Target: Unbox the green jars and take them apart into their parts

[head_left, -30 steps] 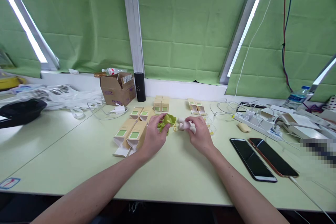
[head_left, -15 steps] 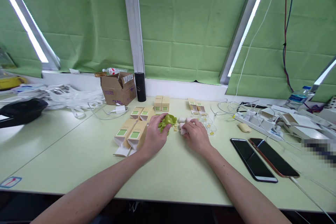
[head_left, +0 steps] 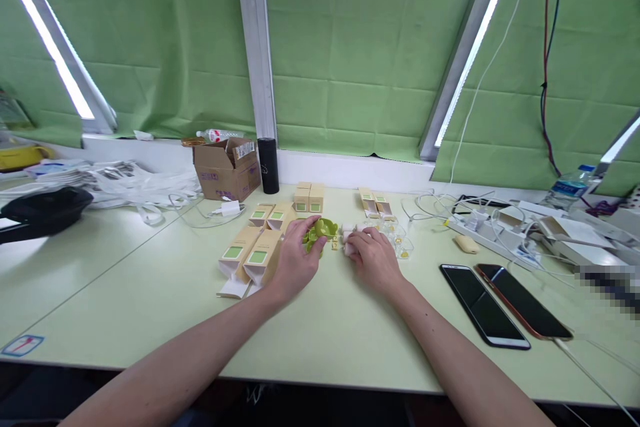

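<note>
My left hand (head_left: 297, 257) is closed, thumb and fingers pinching a small green cup-like piece (head_left: 327, 228). Other green pieces (head_left: 309, 240) lie partly hidden behind its fingers. To the right, my right hand (head_left: 374, 259) curls its fingers around a small white cylindrical piece (head_left: 348, 250), mostly covered by the fingertips. More white pieces (head_left: 347, 229) sit just behind it. Between both hands are several tiny yellow pieces (head_left: 335, 244). Clear plastic pieces with yellow spots (head_left: 404, 248) lie beyond my right hand.
Small beige boxes with green labels (head_left: 263, 255) stand left of my left hand, some with flaps open. More boxes stand behind (head_left: 309, 199) and at back right (head_left: 375, 203). Two phones (head_left: 484, 307), a power strip with cables (head_left: 493, 233), a cardboard carton (head_left: 220, 173) and a black bottle (head_left: 268, 167) surround the work.
Both hands hold nearly the same places. The view has shifted very slightly; my right fingers have moved a little over the white piece.
</note>
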A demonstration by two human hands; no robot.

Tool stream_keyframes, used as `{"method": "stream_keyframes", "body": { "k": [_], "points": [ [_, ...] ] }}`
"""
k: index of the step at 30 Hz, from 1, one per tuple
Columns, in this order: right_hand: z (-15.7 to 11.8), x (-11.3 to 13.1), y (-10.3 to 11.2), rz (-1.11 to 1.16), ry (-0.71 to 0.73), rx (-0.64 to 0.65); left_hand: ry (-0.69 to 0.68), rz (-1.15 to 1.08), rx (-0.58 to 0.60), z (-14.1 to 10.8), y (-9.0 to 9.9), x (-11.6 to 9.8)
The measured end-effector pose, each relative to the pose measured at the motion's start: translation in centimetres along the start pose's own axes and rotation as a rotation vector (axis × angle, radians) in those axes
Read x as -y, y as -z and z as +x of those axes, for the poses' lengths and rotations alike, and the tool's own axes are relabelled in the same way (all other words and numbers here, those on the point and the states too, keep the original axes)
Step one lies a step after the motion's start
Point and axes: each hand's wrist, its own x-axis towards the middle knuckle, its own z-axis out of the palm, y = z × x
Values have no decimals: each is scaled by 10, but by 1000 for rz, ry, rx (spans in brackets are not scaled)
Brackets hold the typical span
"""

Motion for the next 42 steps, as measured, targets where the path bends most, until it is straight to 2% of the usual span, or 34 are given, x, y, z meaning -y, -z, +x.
{"method": "stream_keyframes", "body": {
  "k": [14,21,27,36,42],
  "points": [
    [-1,-3,-1,-24,16,-20,3,-12,2,0,0,-2],
    [1,-10,7,86,5,-150,8,-31,-4,1,1,-4],
    [0,-5,13,155,-1,-243,30,-43,5,1,1,-5],
    [-3,11,18,276,170,-409,63,-240,49,1,-1,-4],
    [-4,18,17,315,312,-528,14,-409,98,-1,-3,-5]
  ]
}}
